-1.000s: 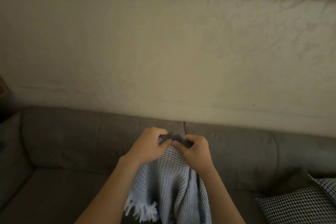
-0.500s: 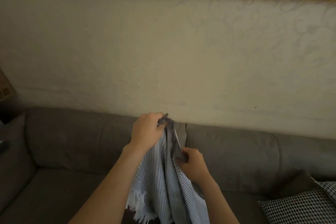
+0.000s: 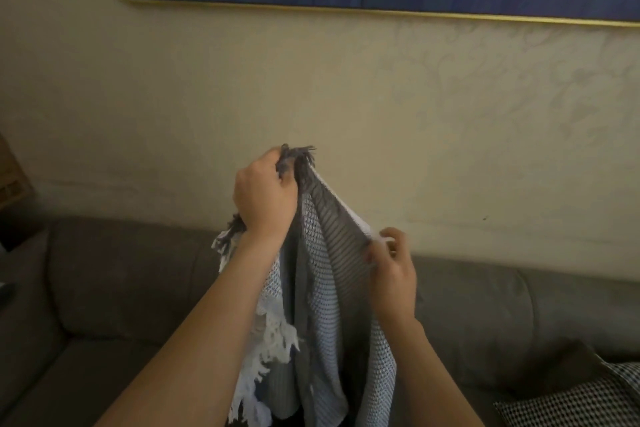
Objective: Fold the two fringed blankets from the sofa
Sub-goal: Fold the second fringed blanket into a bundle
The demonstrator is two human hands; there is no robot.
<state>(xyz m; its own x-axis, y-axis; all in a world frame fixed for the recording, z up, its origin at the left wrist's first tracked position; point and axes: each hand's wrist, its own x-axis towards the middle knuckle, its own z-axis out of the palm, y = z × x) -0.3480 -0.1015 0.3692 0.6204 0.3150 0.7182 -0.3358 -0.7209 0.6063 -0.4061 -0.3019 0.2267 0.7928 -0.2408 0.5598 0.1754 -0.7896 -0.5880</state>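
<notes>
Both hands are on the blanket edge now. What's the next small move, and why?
Probably slide the right hand further out along the edge, away from the left hand. The left grips the fringed corner high, while the blanket hangs bunched between them, so its edge needs stretching flat.

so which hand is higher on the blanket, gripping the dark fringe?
The left hand, raised at the blanket's dark fringed corner; the right hand pinches the edge lower down.
</notes>
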